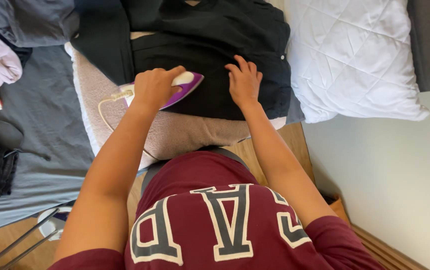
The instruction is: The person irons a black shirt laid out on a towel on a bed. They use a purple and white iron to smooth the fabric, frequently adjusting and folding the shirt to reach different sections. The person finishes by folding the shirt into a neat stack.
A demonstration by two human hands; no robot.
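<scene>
**Pressing a black shirt on a towel-covered surface**

Nearest, a maroon top [215,220] with large grey-and-white lettering. Beyond it, the left hand [154,87] gripped a purple-and-white iron [187,85] on the black shirt [210,55] — apparently mid-stroke. The right hand [244,82] lay open, fingers spread, flattening cloth; the next pass would likely need it held taut. Farther right, a white quilted pillow [350,55]. No packages or signs showed.
</scene>
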